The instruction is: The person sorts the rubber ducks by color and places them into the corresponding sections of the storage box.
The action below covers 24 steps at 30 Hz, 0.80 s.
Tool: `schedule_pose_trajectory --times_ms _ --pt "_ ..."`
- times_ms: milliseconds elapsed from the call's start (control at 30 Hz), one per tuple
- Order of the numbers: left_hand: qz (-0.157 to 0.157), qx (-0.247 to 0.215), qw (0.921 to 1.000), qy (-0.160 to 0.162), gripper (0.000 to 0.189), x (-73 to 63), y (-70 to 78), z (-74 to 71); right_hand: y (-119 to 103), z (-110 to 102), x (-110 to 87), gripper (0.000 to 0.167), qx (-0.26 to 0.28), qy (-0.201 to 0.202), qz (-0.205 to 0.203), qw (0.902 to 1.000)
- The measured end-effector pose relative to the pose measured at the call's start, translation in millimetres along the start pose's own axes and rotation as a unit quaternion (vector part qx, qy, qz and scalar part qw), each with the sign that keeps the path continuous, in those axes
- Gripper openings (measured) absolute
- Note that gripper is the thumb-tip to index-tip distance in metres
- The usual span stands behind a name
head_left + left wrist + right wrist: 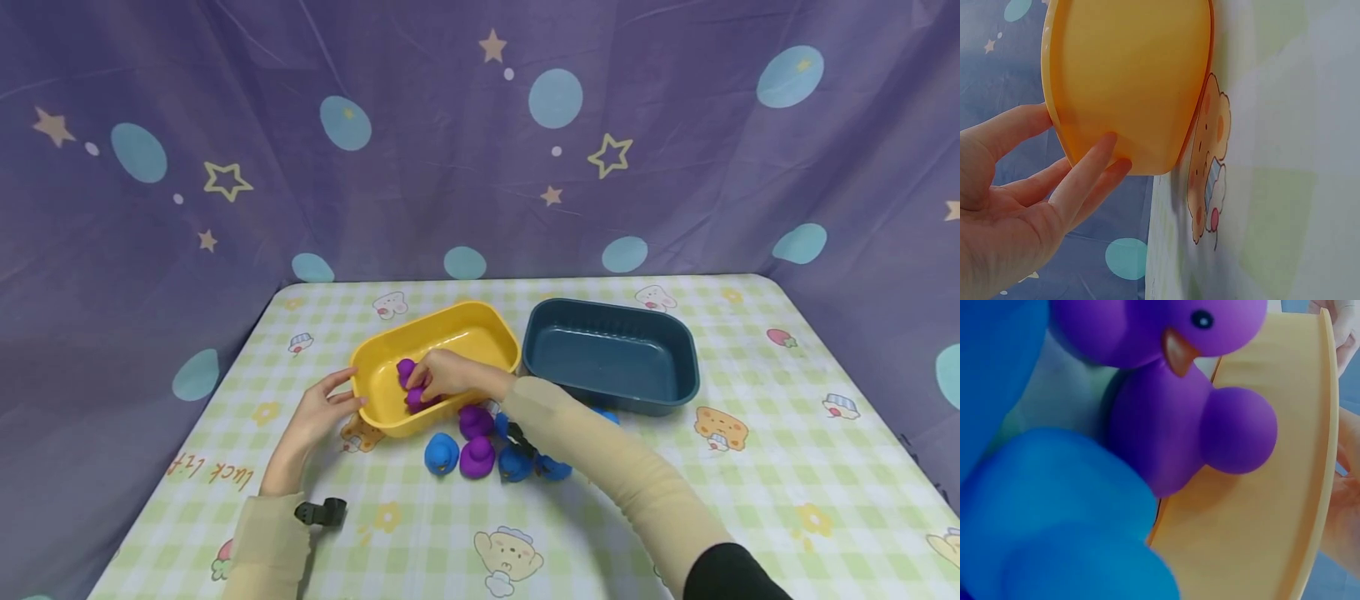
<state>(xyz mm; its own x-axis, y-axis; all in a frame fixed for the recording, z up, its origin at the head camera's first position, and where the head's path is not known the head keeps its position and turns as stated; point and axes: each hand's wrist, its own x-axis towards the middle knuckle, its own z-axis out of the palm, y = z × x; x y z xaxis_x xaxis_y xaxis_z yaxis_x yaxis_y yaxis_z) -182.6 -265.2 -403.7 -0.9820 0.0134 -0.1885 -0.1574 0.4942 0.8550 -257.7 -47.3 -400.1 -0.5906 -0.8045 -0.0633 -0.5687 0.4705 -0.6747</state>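
Nearest us, at the bottom of the head view, two cream sleeves are running off the frame, the right one meeting black cloth that the edge is cutting. A dark wrist device is jutting from the left sleeve. Beyond, on the checked worktop, a blue duck and a purple duck are sitting side by side; the right forearm is partly covering more blue ducks, so we are getting no sure count. In the right wrist view, ducks are crowding the foreground and we are not making out the right fingers.

Farther on, the left hand is touching the yellow tub at its left end, fingers fairly straight and spread against the wall. The right hand is reaching over the near rim, its bent fingers pinching a half-hidden purple duck inside the tub; another purple toy is showing just beside them. Beyond, a dark teal tub is standing to the right, and a starry curtain is hanging behind.
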Motion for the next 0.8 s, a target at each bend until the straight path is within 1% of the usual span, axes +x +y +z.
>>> schedule_pose_trajectory --times_ms 200,367,667,800 --pt "-0.005 -0.006 1.0000 -0.001 0.065 -0.7 0.6 -0.2 2.9 -3.3 -3.6 0.027 0.029 0.007 0.017 0.9994" --pt "0.000 -0.006 1.0000 0.000 0.064 -0.6 -0.5 -0.3 3.6 -7.5 -10.1 0.025 0.033 0.016 0.006 0.9993" --pt "-0.004 0.002 1.0000 0.002 0.064 -0.1 0.7 -0.9 -0.4 -16.7 -27.2 0.025 -0.007 0.023 -0.030 0.9993" --pt "0.001 -0.003 1.0000 0.001 0.064 -0.5 0.5 -0.7 -2.4 -20.9 -37.4 0.026 -0.007 0.019 -0.034 0.9992"
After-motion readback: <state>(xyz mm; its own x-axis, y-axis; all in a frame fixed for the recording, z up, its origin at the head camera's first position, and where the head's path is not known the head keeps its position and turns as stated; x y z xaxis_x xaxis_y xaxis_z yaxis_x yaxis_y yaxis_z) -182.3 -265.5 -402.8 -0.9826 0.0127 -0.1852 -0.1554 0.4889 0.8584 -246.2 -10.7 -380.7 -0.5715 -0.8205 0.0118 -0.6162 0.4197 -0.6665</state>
